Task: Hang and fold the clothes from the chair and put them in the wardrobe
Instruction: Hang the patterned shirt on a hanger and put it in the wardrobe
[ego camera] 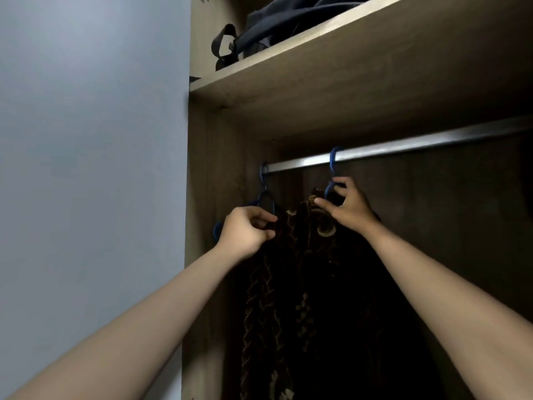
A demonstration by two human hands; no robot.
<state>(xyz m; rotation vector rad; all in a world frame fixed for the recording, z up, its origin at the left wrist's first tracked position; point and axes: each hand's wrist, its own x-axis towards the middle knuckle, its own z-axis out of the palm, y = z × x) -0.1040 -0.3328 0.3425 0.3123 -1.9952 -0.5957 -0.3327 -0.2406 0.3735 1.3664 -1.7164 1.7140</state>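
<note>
A dark patterned garment point(311, 298) with brown markings hangs inside the wardrobe on a blue hanger point(333, 166) hooked over the metal rail point(403, 147). My left hand point(245, 232) pinches the garment's left shoulder. My right hand point(346, 207) grips the collar area and the hanger's neck just under the rail. A second blue hanger point(264, 194) hangs at the rail's far left end, behind my left hand.
A wooden shelf point(331, 62) runs above the rail and carries a dark bag point(274, 30) with straps. A pale wall point(86, 140) borders the wardrobe's left side panel point(199, 197). The rail stretches bare to the right.
</note>
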